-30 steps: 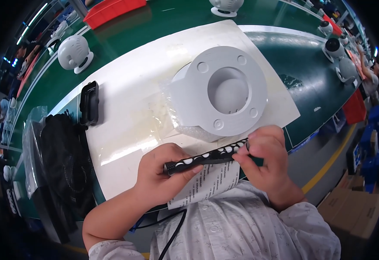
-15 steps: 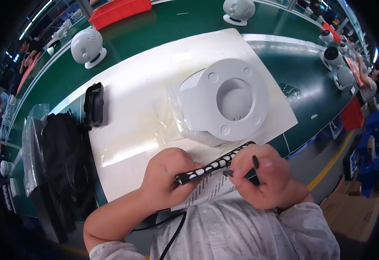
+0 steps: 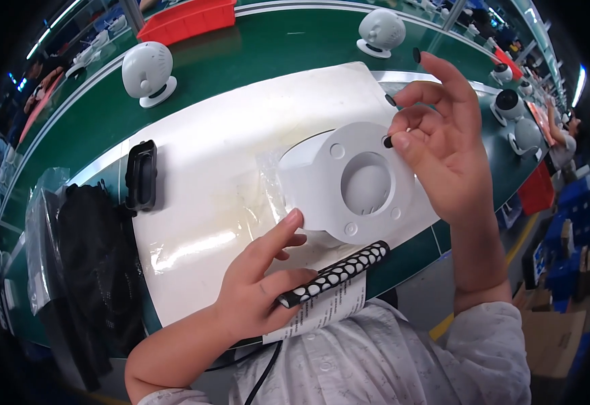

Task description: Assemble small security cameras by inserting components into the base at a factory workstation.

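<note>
A white rounded appliance (image 3: 295,177) lies on the pale mat with its ring-shaped base (image 3: 350,233) facing up. Small round recesses dot the base, around a wide central opening. My left hand (image 3: 254,290) holds a black strip with white round spots (image 3: 335,275) between thumb and fingers, its index fingertip near the appliance's side. Over the base's upper right edge is my right hand (image 3: 440,131), with small black round pads (image 3: 390,100) on its separated fingertips. The thumb's pad (image 3: 387,142) is at the base, by a recess; whether it touches cannot be told.
A black tray (image 3: 142,175) stands on the left, beside black mesh material and clear plastic bags (image 3: 42,243). A printed sheet (image 3: 322,317) lies at the near edge. Farther off are white appliances (image 3: 148,73), (image 3: 381,32) and a red bin (image 3: 187,20).
My right hand has moved up and away from the strip to the base's upper right edge, with black pads on its fingertips. The left hand's index finger has stretched out toward the appliance.
</note>
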`<action>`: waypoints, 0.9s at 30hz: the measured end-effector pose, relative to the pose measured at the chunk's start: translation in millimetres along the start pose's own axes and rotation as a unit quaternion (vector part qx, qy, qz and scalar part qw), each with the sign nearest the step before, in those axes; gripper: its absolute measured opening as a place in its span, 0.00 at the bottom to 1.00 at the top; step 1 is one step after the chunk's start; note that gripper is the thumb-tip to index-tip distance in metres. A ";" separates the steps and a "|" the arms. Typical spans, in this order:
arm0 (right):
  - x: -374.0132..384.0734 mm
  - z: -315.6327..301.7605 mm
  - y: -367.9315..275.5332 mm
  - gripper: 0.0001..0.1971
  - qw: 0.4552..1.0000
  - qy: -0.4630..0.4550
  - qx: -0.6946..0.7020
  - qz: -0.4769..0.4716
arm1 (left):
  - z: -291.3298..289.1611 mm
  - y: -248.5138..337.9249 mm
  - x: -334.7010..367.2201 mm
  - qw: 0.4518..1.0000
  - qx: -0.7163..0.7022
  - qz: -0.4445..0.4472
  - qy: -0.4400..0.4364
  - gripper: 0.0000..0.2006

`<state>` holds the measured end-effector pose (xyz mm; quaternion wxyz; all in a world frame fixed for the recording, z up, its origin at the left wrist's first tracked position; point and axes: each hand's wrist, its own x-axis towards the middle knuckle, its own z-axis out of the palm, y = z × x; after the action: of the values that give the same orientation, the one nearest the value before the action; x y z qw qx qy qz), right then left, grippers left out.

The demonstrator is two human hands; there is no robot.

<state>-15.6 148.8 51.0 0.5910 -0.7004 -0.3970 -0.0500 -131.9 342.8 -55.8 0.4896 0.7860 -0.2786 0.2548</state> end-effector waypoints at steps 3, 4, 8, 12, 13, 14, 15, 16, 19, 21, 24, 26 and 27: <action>0.0 -0.2 -4.4 0.32 0.998 -0.017 -0.056 0.009 | -0.8 -0.7 1.0 1.000 0.006 -0.008 -0.016 0.11; 0.0 -0.4 -5.2 0.32 0.997 -0.025 -0.077 0.009 | -0.7 -1.0 1.2 1.000 0.010 -0.008 -0.017 0.11; 0.6 -3.1 -9.6 0.31 0.992 -0.033 -0.120 0.002 | 0.5 -1.6 1.8 1.000 0.009 -0.005 -0.011 0.10; -5.4 -6.3 -14.6 0.31 0.959 -0.059 -0.264 -0.086 | 0.3 -0.5 1.6 1.000 0.008 -0.007 -0.012 0.11; -7.9 -7.7 -16.1 0.31 0.951 -0.081 -0.279 -0.104 | 0.3 -0.1 1.7 1.000 0.003 -0.008 -0.013 0.11; -10.4 -7.0 -20.5 0.33 0.960 -0.081 -0.260 -0.069 | 0.0 0.3 1.7 1.000 0.003 -0.008 -0.013 0.11; -10.3 -5.9 -21.8 0.33 0.960 -0.081 -0.260 -0.070 | -0.4 0.2 1.5 1.000 0.003 -0.010 -0.016 0.12; -9.6 -4.1 -22.5 0.33 0.967 -0.036 -0.246 -0.053 | -0.8 -0.1 1.1 1.000 0.003 -0.011 -0.020 0.12; -1.6 -2.0 -16.0 0.35 0.960 0.034 -0.258 -0.105 | 0.0 0.2 0.9 1.000 0.004 -0.007 -0.021 0.12; 3.7 -4.0 -10.6 0.35 0.937 -0.019 -0.297 -0.182 | 0.4 0.4 1.5 1.000 -0.004 -0.010 -0.022 0.12; 10.4 19.4 -13.5 0.31 0.994 -0.063 -0.085 0.003 | -1.1 1.2 2.7 0.999 -0.012 -0.021 -0.027 0.13; 13.0 19.8 -12.1 0.28 0.993 -0.093 -0.066 0.025 | -1.3 1.3 3.0 0.999 -0.015 -0.026 -0.031 0.13; 14.8 20.1 -12.9 0.27 0.990 -0.111 -0.081 0.032 | -0.8 0.9 2.9 0.999 -0.019 -0.023 -0.028 0.13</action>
<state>-21.4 173.4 63.2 0.4858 -0.7593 -0.4326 0.0153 -130.5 342.7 -53.0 0.5018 0.7900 -0.2787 0.2156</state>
